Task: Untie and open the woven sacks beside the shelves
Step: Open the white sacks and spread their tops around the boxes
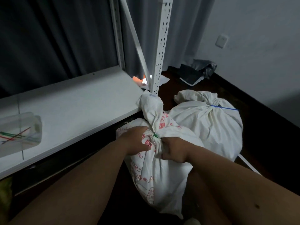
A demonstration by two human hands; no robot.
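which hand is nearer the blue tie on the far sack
Right. The right hand grips the near sack below its green tie, on the side facing the blue tie. The left hand grips the other side, farther away.

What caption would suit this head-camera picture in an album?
Both hands, left hand and right hand, grip the printed sack at its green tie beside the white shelf.

A dim, cool-toned room is shown, with the dark floor (203, 85) lost in shadow, the white shelf board (73, 101) lit most brightly, straight lines bowed by wide-angle distortion, and fine detail softened by slight blur throughout.
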